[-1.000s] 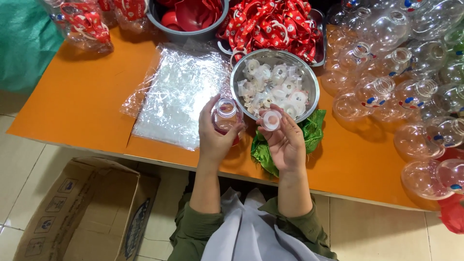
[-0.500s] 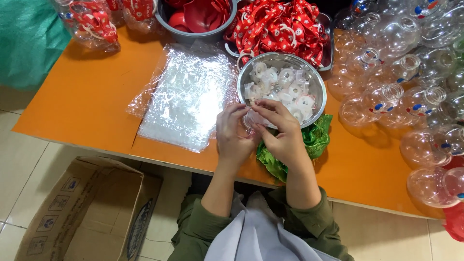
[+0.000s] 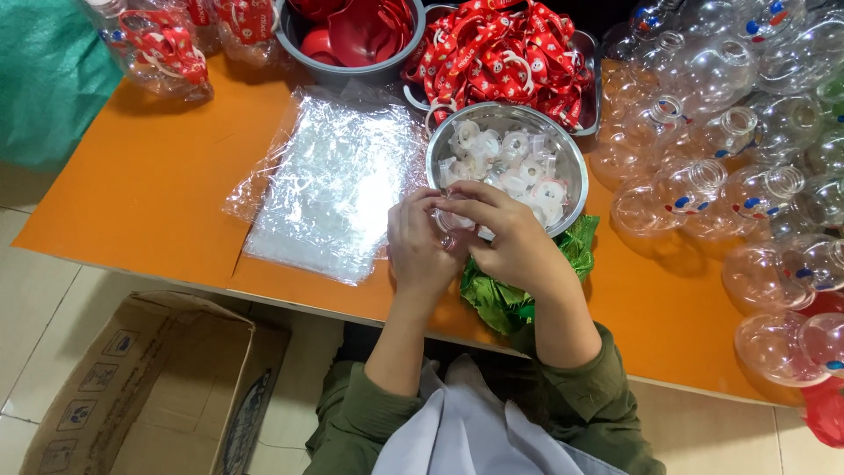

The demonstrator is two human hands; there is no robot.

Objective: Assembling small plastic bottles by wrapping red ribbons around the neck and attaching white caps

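My left hand (image 3: 420, 246) and my right hand (image 3: 508, 239) are pressed together over the near rim of a steel bowl (image 3: 571, 158) full of small clear and white caps (image 3: 519, 167). Between the fingers I hold a small clear plastic piece (image 3: 451, 222), mostly hidden by both hands. A flat stack of clear plastic bags (image 3: 338, 180) lies just left of my left hand on the orange table (image 3: 149, 193). A crumpled green wrapper (image 3: 505, 299) sits under my right wrist.
Many clear round bottles (image 3: 747, 176) crowd the table's right side. At the back stand a tray of red printed ribbons (image 3: 505, 53), a grey bowl of red lids (image 3: 352, 35) and a bag of ribboned bottles (image 3: 158, 44). An open cardboard box (image 3: 149, 387) sits on the floor.
My hands, apart a second ago with a clear piece in the left and a cap in the right, have come together and closed over the piece at the bowl's rim.
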